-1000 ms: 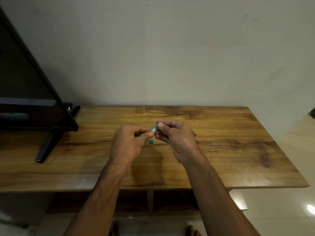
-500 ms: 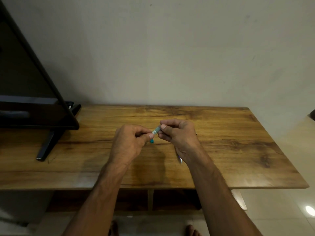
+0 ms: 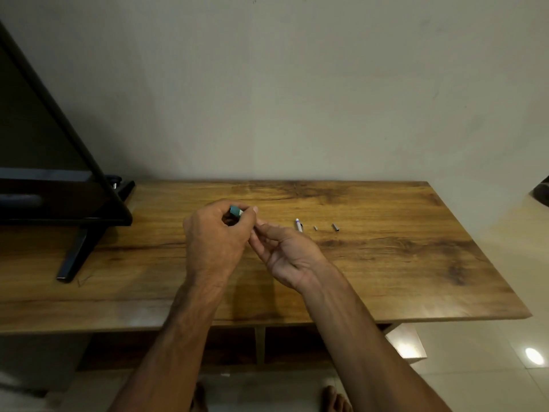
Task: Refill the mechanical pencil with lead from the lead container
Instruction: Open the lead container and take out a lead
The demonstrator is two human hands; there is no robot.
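1. Holding the lead container [image 3: 236,210] up between thumb and fingers, the left grip [image 3: 217,242] is clamped on it above the desk [image 3: 386,263]. Which end of the teal case is open is too small to tell.
2. The right grip [image 3: 285,254] lies palm up just below and beside it, fingertips touching the left one. Whether it pinches a lead or only waits cupped, I cannot tell.
3. The pencil [image 3: 299,225] lies on the desk just behind the right fingers, mostly hidden, with only its white end showing. Two small grey pieces [image 3: 335,227] lie loose to its right, probably parts taken off it.
4. Likely risk: a lead is thin and brittle, so too hard a shake could drop several at once. Any that miss the palm would be hard to find on the dark wood grain.
5. Pinching a lead too tightly, or off its line, would probably snap it.
6. Reaching back for the pencil, a careless sweep of the wrist could knock the loose pieces along the desk and over its edge.
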